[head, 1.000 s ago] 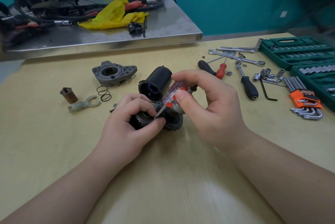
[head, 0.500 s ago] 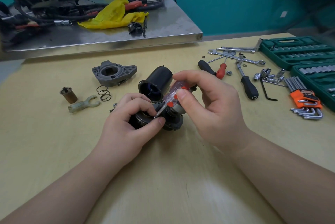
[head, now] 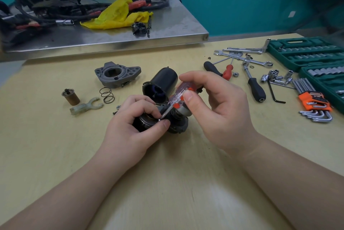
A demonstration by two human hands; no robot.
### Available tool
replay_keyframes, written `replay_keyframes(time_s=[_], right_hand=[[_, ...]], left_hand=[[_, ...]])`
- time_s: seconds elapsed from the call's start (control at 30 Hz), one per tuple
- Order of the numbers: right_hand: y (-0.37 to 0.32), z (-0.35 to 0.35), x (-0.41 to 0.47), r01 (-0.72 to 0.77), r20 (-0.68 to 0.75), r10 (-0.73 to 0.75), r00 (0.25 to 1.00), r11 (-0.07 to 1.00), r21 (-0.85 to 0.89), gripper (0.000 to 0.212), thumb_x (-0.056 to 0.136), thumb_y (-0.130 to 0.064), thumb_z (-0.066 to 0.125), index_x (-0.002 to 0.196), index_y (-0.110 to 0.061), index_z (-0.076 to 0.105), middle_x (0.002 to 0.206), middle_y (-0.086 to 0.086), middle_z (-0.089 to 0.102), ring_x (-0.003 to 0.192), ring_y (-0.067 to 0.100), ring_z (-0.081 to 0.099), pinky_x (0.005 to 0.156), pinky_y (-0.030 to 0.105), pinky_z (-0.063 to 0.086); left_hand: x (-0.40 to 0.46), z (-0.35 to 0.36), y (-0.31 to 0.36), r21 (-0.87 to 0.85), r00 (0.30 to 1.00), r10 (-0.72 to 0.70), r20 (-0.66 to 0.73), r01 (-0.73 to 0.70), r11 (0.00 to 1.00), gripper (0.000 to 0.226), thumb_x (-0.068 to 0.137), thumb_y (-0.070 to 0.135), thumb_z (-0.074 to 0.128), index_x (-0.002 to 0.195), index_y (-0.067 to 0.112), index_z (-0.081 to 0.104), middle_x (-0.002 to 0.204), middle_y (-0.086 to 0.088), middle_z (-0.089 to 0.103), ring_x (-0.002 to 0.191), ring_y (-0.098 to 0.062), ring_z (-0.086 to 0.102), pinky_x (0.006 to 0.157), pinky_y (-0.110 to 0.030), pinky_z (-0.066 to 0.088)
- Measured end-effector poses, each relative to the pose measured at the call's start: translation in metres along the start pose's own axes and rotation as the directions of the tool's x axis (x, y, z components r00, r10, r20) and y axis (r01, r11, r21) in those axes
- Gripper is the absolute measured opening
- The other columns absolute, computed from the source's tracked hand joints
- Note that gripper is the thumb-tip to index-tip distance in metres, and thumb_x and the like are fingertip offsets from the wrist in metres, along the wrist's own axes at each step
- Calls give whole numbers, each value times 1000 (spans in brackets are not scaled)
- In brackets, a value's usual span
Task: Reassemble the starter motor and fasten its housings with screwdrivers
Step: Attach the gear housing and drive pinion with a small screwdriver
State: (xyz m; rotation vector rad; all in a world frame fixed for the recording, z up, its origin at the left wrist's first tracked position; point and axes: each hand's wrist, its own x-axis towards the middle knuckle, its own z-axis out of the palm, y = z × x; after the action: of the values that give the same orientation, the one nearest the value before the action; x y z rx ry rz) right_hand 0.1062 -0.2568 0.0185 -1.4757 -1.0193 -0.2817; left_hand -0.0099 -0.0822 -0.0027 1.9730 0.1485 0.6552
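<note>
1. No brand or label can be read; the orange holder of the hex key set (head: 314, 99) at the right edge bears print too small to make out.
2. The starter motor assembly (head: 176, 123), dark and round with a toothed rim, lies on the yellow table (head: 55, 155) at frame centre.
3. The left hand (head: 130, 129) grips its left end, thumb and forefinger curled round the rim.
4. The right hand (head: 217, 110) pinches a screwdriver (head: 178, 95) with a clear, orange-studded handle, tip slanting down onto the assembly beside the left thumb.
5. A black cylindrical housing (head: 162, 84) lies just behind, open end toward the camera.
6. A grey cast end housing (head: 117, 75), spring (head: 107, 95), brass-coloured plunger (head: 71, 95) and pale fork lever (head: 85, 107) sit at centre left.
</note>
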Motion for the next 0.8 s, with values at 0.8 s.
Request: replay_keyframes(time_s=[0.8], right_hand=[[0,1,3,58,42,-55,998,996,-62,23,97,-21,74,119,-13,74,97,-8,69,95,11,66,87,23,50]], left_hand=[[1,0,-2,20,1000,-14,-4,14,1000,16,77,26,84,81,28,69,106,15,63,106,-13,65,93,-27,50]])
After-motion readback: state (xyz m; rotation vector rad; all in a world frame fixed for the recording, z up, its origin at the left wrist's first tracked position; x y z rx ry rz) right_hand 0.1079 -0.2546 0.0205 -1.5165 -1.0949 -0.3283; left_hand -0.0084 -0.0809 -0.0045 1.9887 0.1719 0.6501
